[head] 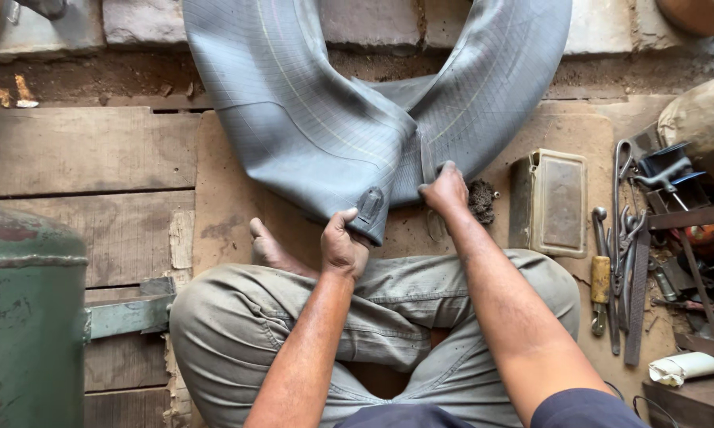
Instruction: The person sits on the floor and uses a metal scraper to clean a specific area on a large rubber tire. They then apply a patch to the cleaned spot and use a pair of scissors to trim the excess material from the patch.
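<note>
Both hands work the grey inner tube [325,127]: left hand [342,246] clenches its folded edge (keep it taut), right hand [446,190] presses flat, grasping nothing.

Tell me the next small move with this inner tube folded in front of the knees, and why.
Probably flatten the fold. The left hand grips the grey inner tube at its lower folded edge, by a raised patch; the right hand presses the rubber beside it. The rubber between them is creased, so pulling the hands apart should smooth it.
</note>
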